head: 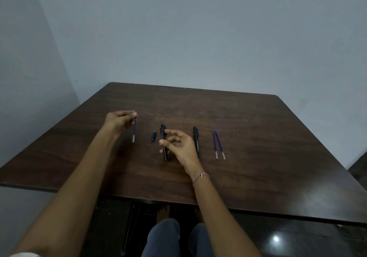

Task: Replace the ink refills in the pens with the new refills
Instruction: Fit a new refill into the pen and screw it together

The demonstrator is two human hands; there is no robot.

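Note:
My left hand [119,120] pinches a thin blue refill [134,129] near its upper end, its clear end hanging down toward the table. My right hand [178,144] grips a black pen [163,143] between thumb and forefinger, just above the tabletop. A small blue pen piece [153,136] lies between the two hands. A second black pen [196,142] lies to the right of my right hand. Further right, two blue refills [218,144] lie side by side.
The dark brown wooden table [258,137] stands against a grey wall, with its front edge near my lap. My knees and bare feet show under the table. The floor to the right is dark and glossy.

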